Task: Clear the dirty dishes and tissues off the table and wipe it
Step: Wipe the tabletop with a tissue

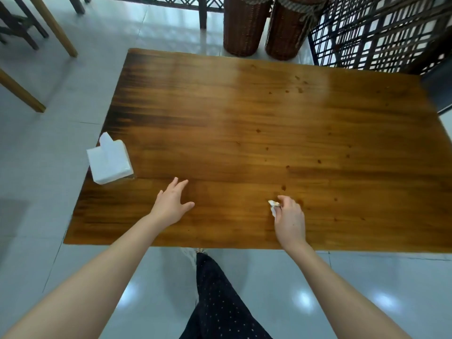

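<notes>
A crumpled tissue (274,207), white with a yellowish smudge at its upper end, sits pinched in the right hand (289,221). The thumb and forefinger curl round it and the other fingers fold in behind, with the knuckles up and the wrist angled in from the lower right. Hand and tissue are low over the near part of the wooden table (244,118), right of its middle; whether the tissue touches the wood cannot be told. Just beyond the fingers lie small dark spots (283,187) on the varnish, and more specks are scattered toward the far right corner.

The left hand (171,204) reaches out over the near-left part of the table, palm down. Its fingers are straight and slightly spread, its thumb is splayed to the right, and it holds nothing. It looks to rest on or just above the surface. Both forearms are bare and stretch in from the bottom corners.

A tissue pack (108,159) sits at the table's left edge, partly overhanging it, with one sheet standing up from its top. Its visible faces are plain white.

Beyond the far edge stand two brown wicker baskets (244,25) next to a dark lattice screen (379,33). Wooden furniture legs (56,25) show at the upper left on the pale glossy tiled floor (49,143). A dark dotted garment (220,302) hangs between the arms.
</notes>
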`<state>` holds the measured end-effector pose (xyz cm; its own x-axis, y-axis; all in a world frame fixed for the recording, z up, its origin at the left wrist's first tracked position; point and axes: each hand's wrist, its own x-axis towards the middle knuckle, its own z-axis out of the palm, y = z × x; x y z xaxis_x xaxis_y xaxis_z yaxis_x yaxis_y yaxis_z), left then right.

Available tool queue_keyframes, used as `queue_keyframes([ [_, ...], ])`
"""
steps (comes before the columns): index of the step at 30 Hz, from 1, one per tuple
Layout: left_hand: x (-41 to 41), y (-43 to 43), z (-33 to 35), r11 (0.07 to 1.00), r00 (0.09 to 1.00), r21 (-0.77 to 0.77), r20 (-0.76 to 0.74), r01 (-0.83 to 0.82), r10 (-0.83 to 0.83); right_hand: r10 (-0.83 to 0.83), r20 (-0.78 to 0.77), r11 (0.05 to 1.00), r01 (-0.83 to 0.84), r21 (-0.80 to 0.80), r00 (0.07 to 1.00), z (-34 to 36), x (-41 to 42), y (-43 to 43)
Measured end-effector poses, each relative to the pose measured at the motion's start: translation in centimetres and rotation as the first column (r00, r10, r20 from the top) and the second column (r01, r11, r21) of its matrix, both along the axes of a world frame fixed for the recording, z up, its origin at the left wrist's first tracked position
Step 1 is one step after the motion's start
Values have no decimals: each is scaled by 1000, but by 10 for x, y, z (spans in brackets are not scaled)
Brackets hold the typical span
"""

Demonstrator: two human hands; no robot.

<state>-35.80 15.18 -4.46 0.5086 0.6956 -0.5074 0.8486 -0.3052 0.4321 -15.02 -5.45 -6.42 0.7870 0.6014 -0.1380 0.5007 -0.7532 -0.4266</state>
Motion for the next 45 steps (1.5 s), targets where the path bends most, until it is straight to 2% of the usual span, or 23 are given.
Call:
queue_keyframes([
  [3, 10, -9, 2, 999, 999, -15, 3, 36, -36, -69, -49, 997, 71, 29, 996, 3, 10, -18],
  [10, 25, -19, 12, 999, 999, -2, 12, 35, -35, -69, -46, 997, 67, -40, 997, -9, 32, -41],
  [19, 27, -16, 17, 998, 999, -28, 10, -47, 48, -145, -124, 983, 157, 91, 982, -20, 30, -41],
  [24, 34, -24, 17, 996, 997, -63, 27, -69, 71, -97, -170, 987, 116, 110, 981, -21, 25, -36],
  [30, 44, -30, 18, 993, 994, -71, 41, -99, 102, 78, -235, 991, -49, 125, 969, -25, -11, 6],
  [33, 47, -28, 20, 992, 993, -72, 49, -105, 109, 84, -244, 989, -51, 141, 966, -27, -7, 11],
  [35, 48, -27, 21, 992, 993, -75, 48, -100, 104, 19, -245, 988, 20, 155, 969, -26, 9, 9],
  [38, 52, -25, 21, 992, 994, -76, 36, -97, 100, -172, -229, 969, 206, 137, 958, -20, 46, -4],
  [42, 59, -23, 19, 994, 997, -83, 8, -77, 78, -296, -134, 947, 309, 85, 946, -15, 89, -41],
  [45, 64, -25, 18, 996, 999, -84, -10, -40, 40, -335, -103, 936, 343, 75, 936, -14, 89, -49],
])
